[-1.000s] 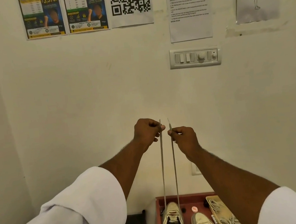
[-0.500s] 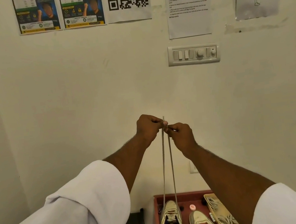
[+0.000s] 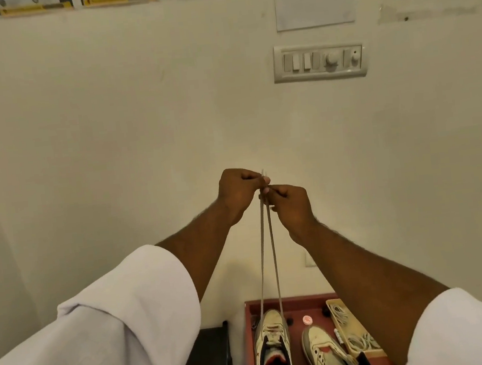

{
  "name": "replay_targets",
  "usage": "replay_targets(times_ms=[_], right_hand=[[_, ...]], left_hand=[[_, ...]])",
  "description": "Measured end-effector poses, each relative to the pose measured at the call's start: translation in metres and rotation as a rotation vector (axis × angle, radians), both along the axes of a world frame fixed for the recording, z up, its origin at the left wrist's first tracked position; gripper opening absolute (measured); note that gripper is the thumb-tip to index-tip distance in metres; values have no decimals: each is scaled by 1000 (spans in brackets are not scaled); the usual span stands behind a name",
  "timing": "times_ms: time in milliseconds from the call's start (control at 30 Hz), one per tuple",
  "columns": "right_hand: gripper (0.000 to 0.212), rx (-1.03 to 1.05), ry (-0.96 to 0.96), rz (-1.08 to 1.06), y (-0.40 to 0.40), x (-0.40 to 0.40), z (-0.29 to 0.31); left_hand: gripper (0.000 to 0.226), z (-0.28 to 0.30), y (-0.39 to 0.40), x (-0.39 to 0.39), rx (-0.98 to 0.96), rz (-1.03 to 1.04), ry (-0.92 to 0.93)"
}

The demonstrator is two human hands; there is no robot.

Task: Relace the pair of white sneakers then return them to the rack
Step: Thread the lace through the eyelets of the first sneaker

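Two ends of a grey shoelace (image 3: 267, 257) run straight up from a white sneaker (image 3: 273, 348) that stands on a red table (image 3: 294, 306) at the bottom. My left hand (image 3: 239, 190) and my right hand (image 3: 288, 204) are raised in front of the wall and meet at the lace tips. Each hand pinches one end between thumb and fingers. A second white sneaker (image 3: 326, 351) lies to the right of the first, with no lace visible in it.
A beige tray (image 3: 350, 327) of spare laces sits at the table's right side. A small pink round item (image 3: 307, 320) lies between the sneakers. A black piece of furniture (image 3: 205, 361) stands left of the table. A switch panel (image 3: 319, 61) hangs on the wall.
My hands came together, so the two lace ends that stood apart now meet at the top. The view has tilted downward.
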State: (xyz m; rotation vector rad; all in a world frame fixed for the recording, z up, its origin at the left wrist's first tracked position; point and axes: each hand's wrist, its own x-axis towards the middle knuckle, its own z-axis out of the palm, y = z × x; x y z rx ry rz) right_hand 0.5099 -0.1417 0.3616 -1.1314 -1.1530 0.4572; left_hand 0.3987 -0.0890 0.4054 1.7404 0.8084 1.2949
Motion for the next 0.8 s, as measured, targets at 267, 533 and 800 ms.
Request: replay_targets(times_ms=[267, 533, 800], right_hand=[[16, -164, 200, 17, -2, -14, -85], [25, -410, 246, -129, 17, 5, -239], [28, -312, 61, -133, -4, 41, -305]], left_hand=[[20, -117, -20, -22, -142, -60, 23], [15, -311, -19, -17, -483, -258, 187], [21, -376, 6, -10, -349, 46, 443]])
